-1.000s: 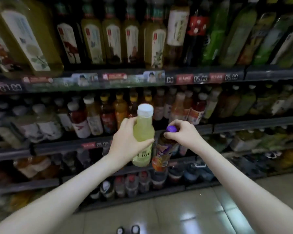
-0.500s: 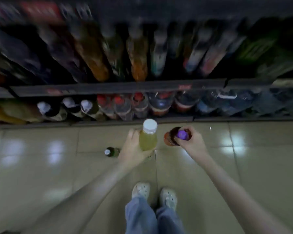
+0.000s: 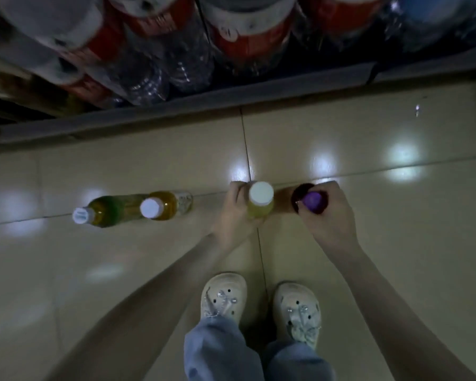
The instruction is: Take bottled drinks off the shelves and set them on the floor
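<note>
Seen from above, my left hand (image 3: 232,215) grips a yellow-green bottle with a white cap (image 3: 261,198), held upright down at the tiled floor (image 3: 396,257). My right hand (image 3: 327,218) grips a dark bottle with a purple cap (image 3: 311,201) just to its right. I cannot tell whether either bottle touches the floor. Two bottles stand on the floor to the left: a green one with a white cap (image 3: 105,213) and an amber one with a white cap (image 3: 162,207).
The bottom shelf edge (image 3: 231,103) runs across the top, with several large red-labelled bottles (image 3: 248,42) behind it. My two light shoes (image 3: 223,295) stand close behind the held bottles. Ceiling lights glare off the tiles.
My view has dropped from the shelves to the floor. Both hands have carried their bottles down from shelf height to floor level, next to the two standing bottles.
</note>
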Available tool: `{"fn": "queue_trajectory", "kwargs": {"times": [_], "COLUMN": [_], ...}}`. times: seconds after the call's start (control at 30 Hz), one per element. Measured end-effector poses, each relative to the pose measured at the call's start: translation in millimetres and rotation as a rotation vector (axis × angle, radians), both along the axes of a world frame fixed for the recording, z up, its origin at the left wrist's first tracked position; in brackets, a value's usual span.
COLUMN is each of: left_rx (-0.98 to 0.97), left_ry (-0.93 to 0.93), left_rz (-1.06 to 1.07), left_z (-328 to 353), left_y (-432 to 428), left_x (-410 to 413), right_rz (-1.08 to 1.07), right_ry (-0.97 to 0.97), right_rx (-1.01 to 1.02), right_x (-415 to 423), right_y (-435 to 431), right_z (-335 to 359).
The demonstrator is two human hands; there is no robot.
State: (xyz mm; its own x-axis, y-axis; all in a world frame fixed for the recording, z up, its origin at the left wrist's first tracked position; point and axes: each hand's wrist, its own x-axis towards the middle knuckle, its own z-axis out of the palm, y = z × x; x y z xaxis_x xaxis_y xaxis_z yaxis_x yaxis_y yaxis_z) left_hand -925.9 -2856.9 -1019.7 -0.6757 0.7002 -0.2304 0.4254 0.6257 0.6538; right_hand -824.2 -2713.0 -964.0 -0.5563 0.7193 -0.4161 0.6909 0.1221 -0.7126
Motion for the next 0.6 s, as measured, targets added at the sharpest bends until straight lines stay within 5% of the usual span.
{"fn": "queue_trajectory", "kwargs": {"times": [0.3,0.6], "left_rx": [-0.179,-0.106], "left_ry": [-0.241,-0.330], "left_rz": [0.109,0.106], "left_z": [24,308], "left_y": [-24,-2], "left_x": [6,-34], "right_rz": [0.239,0.219], "right_ry": [-0.234,-0.083], "right_rx": [0.237,-0.025], "right_x": [20,-26], "right_y": [-7,-8], "right_z": [22,267]}}
